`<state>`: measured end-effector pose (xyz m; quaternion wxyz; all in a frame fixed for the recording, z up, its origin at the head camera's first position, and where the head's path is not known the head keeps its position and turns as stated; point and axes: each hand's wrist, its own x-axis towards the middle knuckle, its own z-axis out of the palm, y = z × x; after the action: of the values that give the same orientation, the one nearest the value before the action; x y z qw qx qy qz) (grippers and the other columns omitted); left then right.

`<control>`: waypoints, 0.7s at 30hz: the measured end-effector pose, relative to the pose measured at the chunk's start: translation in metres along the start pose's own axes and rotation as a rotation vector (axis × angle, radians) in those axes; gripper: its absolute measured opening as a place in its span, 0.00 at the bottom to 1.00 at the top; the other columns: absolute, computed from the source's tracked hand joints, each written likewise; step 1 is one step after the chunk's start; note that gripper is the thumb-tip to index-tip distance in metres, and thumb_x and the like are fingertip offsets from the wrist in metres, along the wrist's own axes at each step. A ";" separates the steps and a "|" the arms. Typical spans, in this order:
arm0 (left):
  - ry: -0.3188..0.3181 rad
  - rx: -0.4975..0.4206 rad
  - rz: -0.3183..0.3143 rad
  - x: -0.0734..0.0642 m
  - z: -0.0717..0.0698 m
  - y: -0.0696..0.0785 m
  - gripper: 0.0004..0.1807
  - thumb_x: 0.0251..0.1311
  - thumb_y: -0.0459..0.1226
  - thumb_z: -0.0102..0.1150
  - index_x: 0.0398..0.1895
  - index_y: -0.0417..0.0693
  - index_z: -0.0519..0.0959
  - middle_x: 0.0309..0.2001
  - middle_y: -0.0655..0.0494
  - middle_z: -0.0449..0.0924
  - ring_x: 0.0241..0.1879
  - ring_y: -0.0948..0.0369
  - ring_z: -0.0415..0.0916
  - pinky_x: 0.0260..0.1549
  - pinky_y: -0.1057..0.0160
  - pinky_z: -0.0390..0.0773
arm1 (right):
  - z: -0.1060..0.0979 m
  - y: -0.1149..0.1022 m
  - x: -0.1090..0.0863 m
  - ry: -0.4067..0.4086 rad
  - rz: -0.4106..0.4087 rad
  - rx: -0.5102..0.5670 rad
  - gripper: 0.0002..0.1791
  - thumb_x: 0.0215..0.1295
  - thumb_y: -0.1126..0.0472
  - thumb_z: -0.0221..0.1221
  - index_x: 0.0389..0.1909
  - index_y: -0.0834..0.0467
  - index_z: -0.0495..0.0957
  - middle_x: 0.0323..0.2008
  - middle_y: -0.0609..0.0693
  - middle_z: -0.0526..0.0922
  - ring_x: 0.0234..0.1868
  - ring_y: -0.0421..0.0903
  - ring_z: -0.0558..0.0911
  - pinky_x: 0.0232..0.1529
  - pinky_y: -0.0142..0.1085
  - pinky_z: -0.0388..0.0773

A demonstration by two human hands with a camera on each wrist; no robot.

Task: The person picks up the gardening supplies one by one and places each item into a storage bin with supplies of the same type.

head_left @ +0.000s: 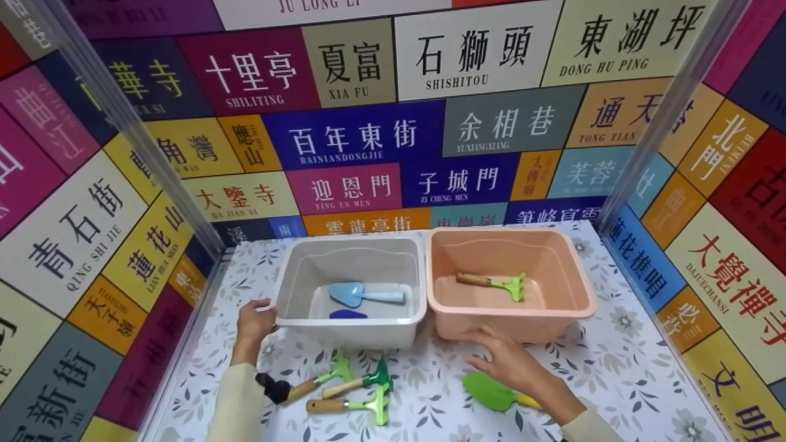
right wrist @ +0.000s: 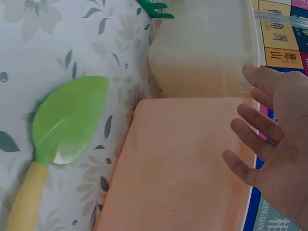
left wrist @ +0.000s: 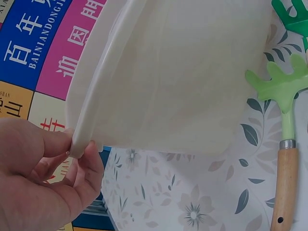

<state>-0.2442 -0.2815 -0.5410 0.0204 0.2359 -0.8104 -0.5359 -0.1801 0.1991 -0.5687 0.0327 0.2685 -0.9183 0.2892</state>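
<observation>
My left hand (head_left: 253, 325) pinches the rim of the light grey plastic tub (head_left: 381, 331) at its near left corner; the left wrist view shows thumb and fingers (left wrist: 91, 163) on that rim. A light blue trowel (head_left: 368, 294) and a dark blue tool head (head_left: 348, 314), partly hidden by the wall, lie inside. In front of the peach tub (head_left: 516, 325), my right hand (head_left: 513, 362) has its fingers spread and relaxed, holding nothing. That tub contains a small green rake (head_left: 513, 285) with a wooden handle. Below the right hand lies a green trowel (right wrist: 72, 118) with a yellow handle.
In front of the grey tub lie a light green hand rake (head_left: 368, 406), a dark green rake (head_left: 377, 376), another light green rake (head_left: 334, 373) and a black tool head (head_left: 273, 388). Walls with coloured signs (head_left: 356, 135) enclose the flowered table (head_left: 430, 393) on three sides.
</observation>
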 end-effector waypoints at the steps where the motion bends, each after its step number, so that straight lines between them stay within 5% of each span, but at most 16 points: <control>1: 0.002 -0.002 0.001 0.000 0.000 0.000 0.21 0.65 0.28 0.49 0.59 0.24 0.71 0.55 0.22 0.73 0.30 0.60 0.79 0.23 0.71 0.81 | 0.001 0.002 -0.004 0.006 0.006 -0.001 0.24 0.62 0.54 0.68 0.60 0.46 0.79 0.55 0.44 0.81 0.56 0.47 0.80 0.58 0.49 0.78; 13: -0.001 -0.049 0.015 0.001 0.001 -0.001 0.21 0.63 0.27 0.50 0.58 0.23 0.71 0.53 0.22 0.73 0.30 0.60 0.79 0.23 0.71 0.81 | 0.004 0.032 -0.044 -0.027 0.233 0.063 0.26 0.61 0.53 0.69 0.61 0.45 0.79 0.58 0.44 0.80 0.62 0.52 0.79 0.63 0.52 0.76; 21: -0.011 -0.061 0.002 0.000 -0.003 -0.001 0.20 0.64 0.27 0.50 0.57 0.23 0.71 0.53 0.25 0.72 0.29 0.61 0.78 0.23 0.71 0.81 | -0.001 0.053 -0.067 -0.062 0.254 0.037 0.26 0.60 0.53 0.69 0.60 0.50 0.79 0.57 0.49 0.80 0.59 0.55 0.80 0.59 0.53 0.77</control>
<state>-0.2425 -0.2845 -0.5409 0.0237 0.2317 -0.7941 -0.5614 -0.1503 0.2677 -0.6090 -0.0374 0.1593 -0.9400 0.2993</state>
